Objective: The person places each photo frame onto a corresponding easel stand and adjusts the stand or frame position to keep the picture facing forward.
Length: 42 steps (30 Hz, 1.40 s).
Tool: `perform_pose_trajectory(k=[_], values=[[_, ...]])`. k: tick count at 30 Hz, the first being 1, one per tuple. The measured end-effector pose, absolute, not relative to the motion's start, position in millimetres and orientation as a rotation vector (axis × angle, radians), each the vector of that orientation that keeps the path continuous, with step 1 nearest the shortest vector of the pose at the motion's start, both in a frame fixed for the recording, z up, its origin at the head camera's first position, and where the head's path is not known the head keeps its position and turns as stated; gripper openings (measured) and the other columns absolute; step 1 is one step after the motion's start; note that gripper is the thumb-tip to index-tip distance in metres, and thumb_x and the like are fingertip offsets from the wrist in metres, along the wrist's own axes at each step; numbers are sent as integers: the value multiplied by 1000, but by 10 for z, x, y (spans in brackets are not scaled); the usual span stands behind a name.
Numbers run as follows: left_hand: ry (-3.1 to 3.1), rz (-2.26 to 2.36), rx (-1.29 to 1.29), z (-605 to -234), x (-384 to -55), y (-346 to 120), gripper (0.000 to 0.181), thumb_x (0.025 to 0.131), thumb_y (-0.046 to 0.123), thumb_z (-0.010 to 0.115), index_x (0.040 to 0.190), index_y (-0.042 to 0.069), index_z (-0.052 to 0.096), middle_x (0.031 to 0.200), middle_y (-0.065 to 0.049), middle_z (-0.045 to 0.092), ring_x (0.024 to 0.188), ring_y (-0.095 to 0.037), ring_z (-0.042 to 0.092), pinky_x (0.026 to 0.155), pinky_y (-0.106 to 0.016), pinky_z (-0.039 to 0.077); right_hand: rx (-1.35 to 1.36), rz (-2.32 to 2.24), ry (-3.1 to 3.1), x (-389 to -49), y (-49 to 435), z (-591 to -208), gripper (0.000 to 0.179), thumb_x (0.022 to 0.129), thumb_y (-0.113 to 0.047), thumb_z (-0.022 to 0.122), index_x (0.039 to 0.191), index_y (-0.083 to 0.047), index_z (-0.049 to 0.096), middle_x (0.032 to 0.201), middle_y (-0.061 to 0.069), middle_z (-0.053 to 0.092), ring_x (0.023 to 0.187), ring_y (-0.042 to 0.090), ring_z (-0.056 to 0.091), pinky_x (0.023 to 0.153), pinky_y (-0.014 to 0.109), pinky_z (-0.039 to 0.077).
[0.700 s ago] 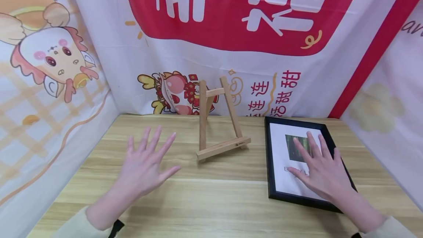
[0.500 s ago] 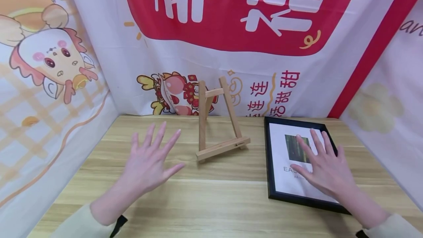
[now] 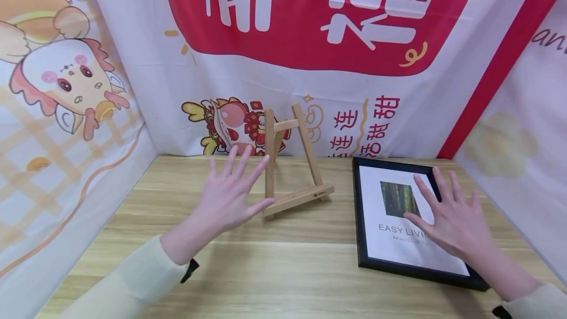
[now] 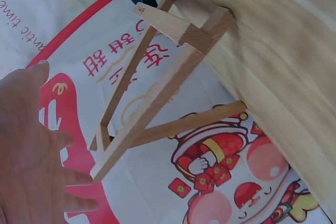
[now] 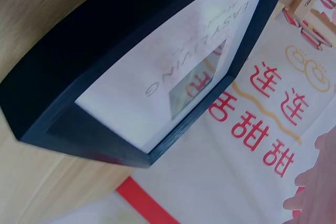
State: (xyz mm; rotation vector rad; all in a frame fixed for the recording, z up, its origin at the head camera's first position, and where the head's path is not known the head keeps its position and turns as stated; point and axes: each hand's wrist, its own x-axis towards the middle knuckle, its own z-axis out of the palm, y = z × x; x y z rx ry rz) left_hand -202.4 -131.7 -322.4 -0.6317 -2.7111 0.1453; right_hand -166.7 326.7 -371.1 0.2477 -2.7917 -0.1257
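A small wooden easel [image 3: 299, 198] stands upright at the middle back of the table. My left hand [image 3: 230, 196] is spread with straight fingers just left of it and holds nothing; in the left wrist view the hand [image 4: 31, 150] is apart from the easel [image 4: 152, 108]. On the right lies a black picture frame [image 3: 361, 210], flat, with a white sheet reading "EASY LIVING" and a dark forest picture. My right hand [image 3: 456, 220] hovers over its right side, fingers spread, covering part of it. In the right wrist view the frame [image 5: 121, 35] fills the upper left.
The wood-grain table [image 3: 283, 279] runs forward to a hanging white cloth [image 3: 212, 78] with red print. A patterned cloth [image 3: 44, 171] hangs along the left side, and another pale cloth [image 3: 522, 171] on the right.
My left hand has moved right and forward, closer to the easel. My right hand has shifted rightward over the frame, uncovering more of the sheet's lettering. Easel and frame stay put.
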Motion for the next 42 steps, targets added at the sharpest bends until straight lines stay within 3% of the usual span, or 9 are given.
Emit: perform_pose_trajectory(k=[6, 10, 13, 17, 23, 32, 37, 42], values=[[-2704, 153, -684, -3200, -2135, -1080, 88, 87, 77, 35, 157, 30, 11, 161, -13, 3, 145, -40, 0, 108, -68, -5, 219, -133, -2792, -1675, 3422, -3743, 97, 85, -69, 53, 158, -24, 9, 159, 24, 2, 142, 46, -8, 97, 81, 10], [-2735, 201, -706, -3201, -2189, -898, 86, 88, 79, 24, 157, 32, 2, 161, -13, 0, 145, -40, -3, 107, -67, -7, 205, -128, -2809, -1681, 3526, -3777, 96, 86, -69, 51, 158, -24, 6, 158, 26, 2, 142, 45, -11, 95, 82, 11], [-2757, 194, -722, -3228, -2225, -777, 85, 88, 78, 23, 156, 33, 2, 160, -12, -4, 145, -39, -2, 108, -67, -7, 194, -107, -2819, -1682, 3599, -3804, 96, 87, -68, 51, 158, -23, 4, 158, 26, 2, 142, 45, -12, 94, 83, 10], [-2771, 147, -751, -3300, -2265, -622, 85, 88, 78, 24, 157, 32, 6, 160, -12, -5, 145, -39, -2, 108, -66, -5, 179, -85, -2829, -1686, 3697, -3854, 95, 88, -65, 52, 157, -21, 4, 158, 26, 0, 141, 48, -10, 95, 83, 8], [-2783, 179, -803, -3440, -2269, -355, 88, 85, 82, 12, 156, 33, -1, 161, -11, -2, 144, -38, -6, 109, -66, -2, 143, -49, -2840, -1677, 3866, -3962, 93, 89, -65, 51, 157, -16, 11, 157, 28, 3, 140, 50, -5, 93, 83, 9], [-2781, 204, -868, -3652, -2313, 59, 90, 85, 83, 20, 156, 33, -3, 160, -12, -5, 145, -39, 1, 109, -66, -2, 85, -52, -2876, -1683, 4119, -4138, 93, 88, -65, 51, 157, -15, 13, 155, 30, 5, 135, 56, 9, 88, 83, 16], [-2795, 184, -841, -3741, -2402, 286, 89, 86, 82, 17, 156, 32, -4, 160, -12, -7, 145, -39, -2, 110, -65, -1, 86, -1, -2904, -1717, 4279, -4214, 92, 91, -63, 50, 157, -12, 10, 154, 33, 4, 133, 59, 8, 87, 85, 14], [-2827, 107, -842, -3828, -2439, 510, 91, 85, 83, 17, 156, 31, -3, 161, -11, -6, 145, -36, -3, 112, -63, 7, 115, 86, -2937, -1738, 4410, -4282, 89, 94, -58, 48, 157, -13, 4, 155, 32, -3, 134, 60, 6, 85, 84, 17]])
